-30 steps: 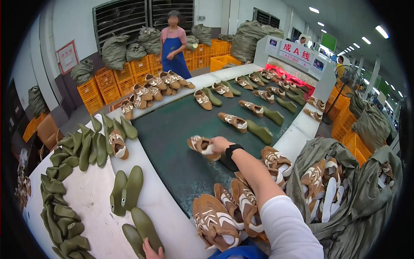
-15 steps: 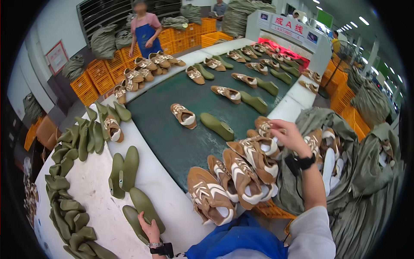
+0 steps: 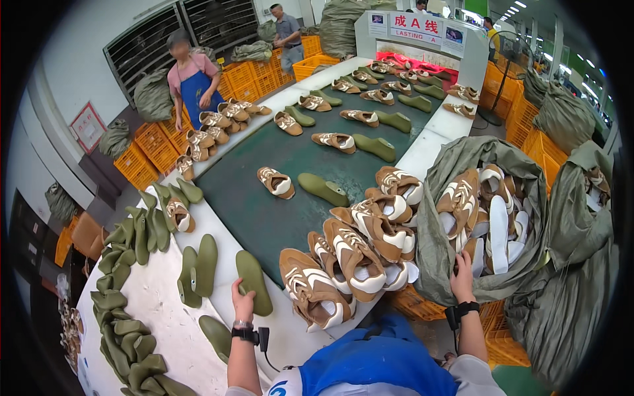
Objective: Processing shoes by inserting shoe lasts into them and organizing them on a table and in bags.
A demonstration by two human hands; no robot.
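A green shoe last (image 3: pixel 254 280) is in my left hand (image 3: pixel 242 300), whose fingers are closed at its lower left edge, over the white tabletop. Another green last (image 3: pixel 215 335) lies just below that wrist, and a pair of lasts (image 3: pixel 198 274) lies to its left. At the near rim of a grey-green sack (image 3: pixel 429 264) is my right hand (image 3: pixel 461 274), fingers pointing in toward brown-and-white sneakers (image 3: pixel 457 201) and white soles (image 3: pixel 498 234). Those fingers are partly hidden, with nothing visible in them. Between my hands, brown sneakers (image 3: pixel 353 257) are piled at the table edge.
A dark green conveyor belt (image 3: pixel 231 178) carries spaced sneakers and lasts from a machine with a red-lit opening (image 3: pixel 422 63). Many lasts (image 3: pixel 115 310) line the left table edge. Beyond the belt stands a person in a blue apron (image 3: pixel 198 92). Orange crates (image 3: pixel 489 323) stand under the sack.
My left hand has shifted the last up and right, away from the one beside it. My right hand has left the sneaker pile and come down to the sack's rim. The view has shifted.
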